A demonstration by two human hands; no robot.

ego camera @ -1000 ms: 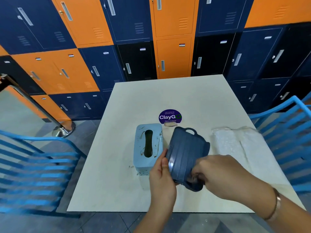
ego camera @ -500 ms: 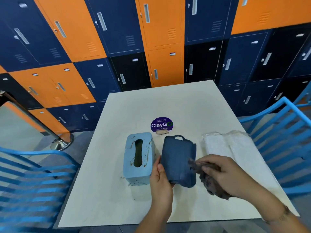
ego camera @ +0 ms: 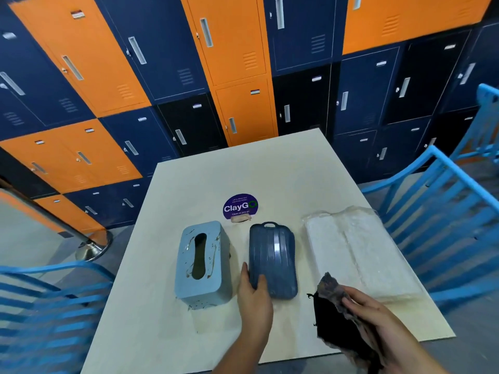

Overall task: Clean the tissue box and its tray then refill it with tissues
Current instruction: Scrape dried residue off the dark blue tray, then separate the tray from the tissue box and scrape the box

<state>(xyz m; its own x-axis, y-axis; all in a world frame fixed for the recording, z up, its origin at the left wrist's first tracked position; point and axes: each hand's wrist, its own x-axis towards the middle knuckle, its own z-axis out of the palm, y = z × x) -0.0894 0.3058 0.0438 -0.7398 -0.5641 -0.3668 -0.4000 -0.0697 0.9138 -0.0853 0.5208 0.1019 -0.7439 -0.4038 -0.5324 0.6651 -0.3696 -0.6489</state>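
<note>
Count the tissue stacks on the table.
2, wrapped in clear plastic: left stack beside the tray, right stack alongside it, farther right. Others may lie hidden underneath.

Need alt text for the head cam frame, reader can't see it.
A person's left hand holds the near edge of a dark blue tray lying on a pale table, while the right hand grips a dark cloth. A smeared light blue tissue box stands left of the tray and a wrapped tissue pack lies right of it.

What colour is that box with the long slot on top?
The tissue box is light blue, streaked with dark dirt; the head view shows it best.
</note>
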